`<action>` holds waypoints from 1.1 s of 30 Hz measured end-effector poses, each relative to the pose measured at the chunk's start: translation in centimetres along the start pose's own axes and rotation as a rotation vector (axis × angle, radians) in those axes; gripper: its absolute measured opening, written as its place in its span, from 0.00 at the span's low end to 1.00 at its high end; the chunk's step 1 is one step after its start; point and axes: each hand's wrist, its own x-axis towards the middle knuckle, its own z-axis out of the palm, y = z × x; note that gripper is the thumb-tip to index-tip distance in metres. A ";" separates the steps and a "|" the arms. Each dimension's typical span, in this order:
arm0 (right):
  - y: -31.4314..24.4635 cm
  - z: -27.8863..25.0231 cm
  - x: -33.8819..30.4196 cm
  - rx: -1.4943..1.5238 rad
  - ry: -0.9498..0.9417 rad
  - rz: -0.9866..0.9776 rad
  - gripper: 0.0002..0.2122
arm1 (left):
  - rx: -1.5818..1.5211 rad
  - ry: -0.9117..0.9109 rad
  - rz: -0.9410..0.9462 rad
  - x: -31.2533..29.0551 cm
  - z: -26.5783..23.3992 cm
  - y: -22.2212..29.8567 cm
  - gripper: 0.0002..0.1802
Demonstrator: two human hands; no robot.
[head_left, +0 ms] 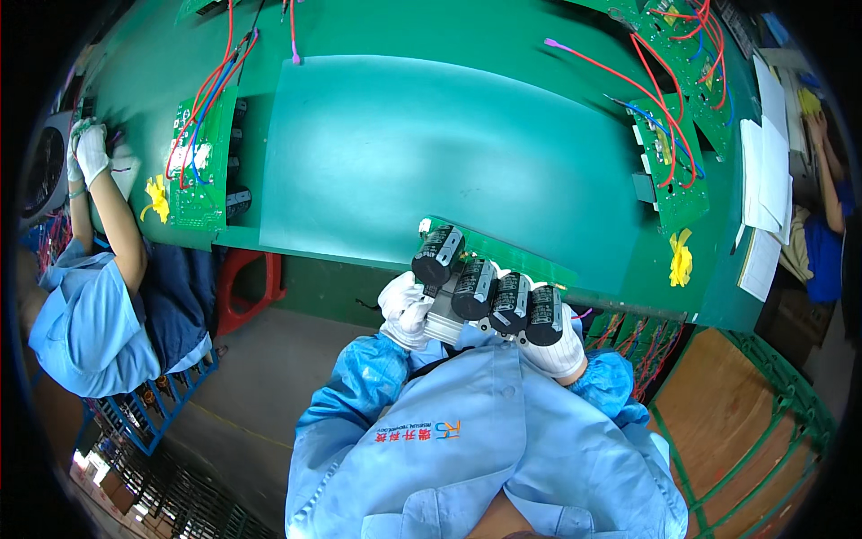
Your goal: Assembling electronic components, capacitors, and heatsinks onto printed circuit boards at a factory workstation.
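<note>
A green circuit board (pixel 525 262) is held at the table's near edge, close to my body. Several large black cylindrical capacitors (pixel 510 301) stick out from it toward me, with a silver finned heat sink (pixel 444 321) beside them. My left hand (pixel 407 311), in a white glove, is closed at the board's left end by the heat sink. My right hand (pixel 558 349), gloved too, grips the board from the right, its fingers partly hidden behind the capacitors.
A green table mat (pixel 431 162) spreads ahead. Wired circuit boards stand at left (pixel 202 157) and right (pixel 673 166), with yellow ties (pixel 156 199) nearby. Papers (pixel 763 175) lie at the right edge. A co-worker (pixel 90 314) sits at left, beside a red stool (pixel 242 283); another person's arm (pixel 831 171) shows far right.
</note>
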 end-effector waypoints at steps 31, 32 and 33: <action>-0.1 -0.7 -2.2 -0.548 0.014 -0.185 0.12 | 0.299 0.128 0.106 4.8 -1.6 6.5 0.29; -0.1 -0.6 -2.1 -0.551 0.034 -0.199 0.12 | 0.289 0.129 0.121 5.0 -1.7 6.5 0.29; -0.1 -0.6 -2.1 -0.543 0.060 -0.216 0.12 | 0.266 0.157 0.120 5.1 -1.6 6.6 0.25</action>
